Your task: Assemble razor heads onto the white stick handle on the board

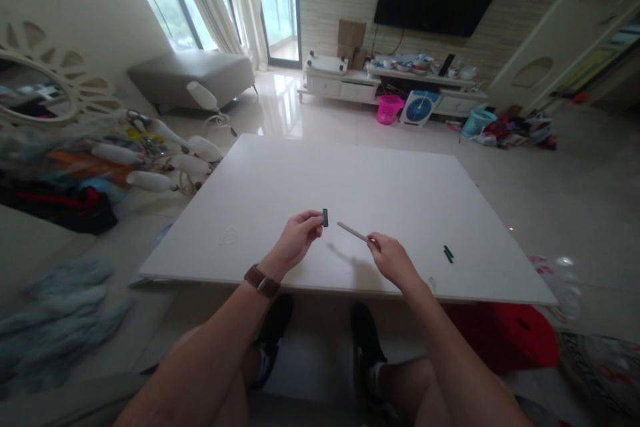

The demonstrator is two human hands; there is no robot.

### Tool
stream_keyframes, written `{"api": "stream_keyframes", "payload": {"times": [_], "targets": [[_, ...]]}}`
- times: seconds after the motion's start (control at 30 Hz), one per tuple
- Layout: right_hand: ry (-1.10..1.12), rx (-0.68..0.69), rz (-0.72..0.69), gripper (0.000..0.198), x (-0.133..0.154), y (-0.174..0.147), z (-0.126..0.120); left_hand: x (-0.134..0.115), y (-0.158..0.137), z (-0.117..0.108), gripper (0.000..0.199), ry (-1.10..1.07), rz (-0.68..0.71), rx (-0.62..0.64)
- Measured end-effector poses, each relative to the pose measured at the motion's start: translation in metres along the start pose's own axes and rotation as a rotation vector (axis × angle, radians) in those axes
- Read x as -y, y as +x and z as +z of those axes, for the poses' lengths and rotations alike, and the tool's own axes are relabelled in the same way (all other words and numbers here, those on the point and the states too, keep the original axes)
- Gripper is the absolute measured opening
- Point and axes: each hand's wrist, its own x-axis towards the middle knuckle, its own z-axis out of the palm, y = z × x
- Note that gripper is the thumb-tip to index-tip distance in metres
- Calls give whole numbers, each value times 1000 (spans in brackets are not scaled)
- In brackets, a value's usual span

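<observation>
My left hand [303, 230] is closed, with a small dark-green razor cartridge [325, 217] pinched upright at its fingertips. A brown-strapped watch sits on that wrist. My right hand [387, 253] grips one end of a slim grey razor handle [351, 231], whose free end points up and left toward the cartridge. A small gap separates the two parts. Both hands are above the near half of the white table [370, 180]. Two more dark-green pieces [449, 253], similar to the cartridge, lie side by side right of my right hand.
Small clear pieces [229, 235] lie on the table at left, and another clear bit [432, 283] near the front edge. A white lamp [193, 165] with several shades stands off the left edge. A red stool [520, 337] is below the right front edge.
</observation>
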Motion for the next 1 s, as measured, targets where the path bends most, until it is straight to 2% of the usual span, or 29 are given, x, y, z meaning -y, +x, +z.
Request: {"api": "stream_keyframes", "payload": {"times": [0.17,0.33,0.47,0.7,0.87,1.0], "targets": [[-31,46,3,33,-2,8,27,11,-5,15,15,-364,-231,93],[-72,47,-22,30,8,16,48,18,-5,22,13,-454,-283,145],[-65,42,-5,29,7,23,62,7,2,15,14,-405,-192,94],[-24,36,140,23,-2,28,77,-23,4,-6,21,-300,-12,26],[-34,26,230,16,-2,31,86,-23,1,-8,26,-208,74,26],[-15,4,272,10,4,36,93,-18,3,-7,28,22,198,8]]}}
